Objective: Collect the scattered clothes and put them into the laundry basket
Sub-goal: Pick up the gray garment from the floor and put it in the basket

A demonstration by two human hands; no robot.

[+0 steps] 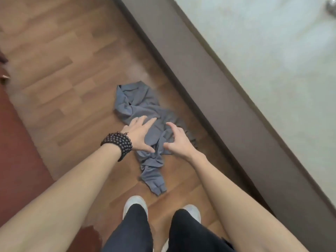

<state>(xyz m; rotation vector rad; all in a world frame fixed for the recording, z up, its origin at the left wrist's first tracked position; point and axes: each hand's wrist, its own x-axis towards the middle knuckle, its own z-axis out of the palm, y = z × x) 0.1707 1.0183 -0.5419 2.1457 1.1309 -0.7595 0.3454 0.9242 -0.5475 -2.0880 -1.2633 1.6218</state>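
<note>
A crumpled grey-blue garment point(140, 104) lies on the wooden floor, one cuffed sleeve stretched toward my feet. My left hand point(140, 135), with a dark bead bracelet on its wrist, hovers over the garment's middle with fingers spread. My right hand point(179, 140) is just to the right, fingers curled and apart above the same cloth. Neither hand grips the fabric. No laundry basket is in view.
A brown baseboard point(209, 84) and pale wall point(272, 51) run diagonally along the right. A dark red rug point(20, 160) covers the floor at the left. My white shoes point(135, 202) stand just below the garment.
</note>
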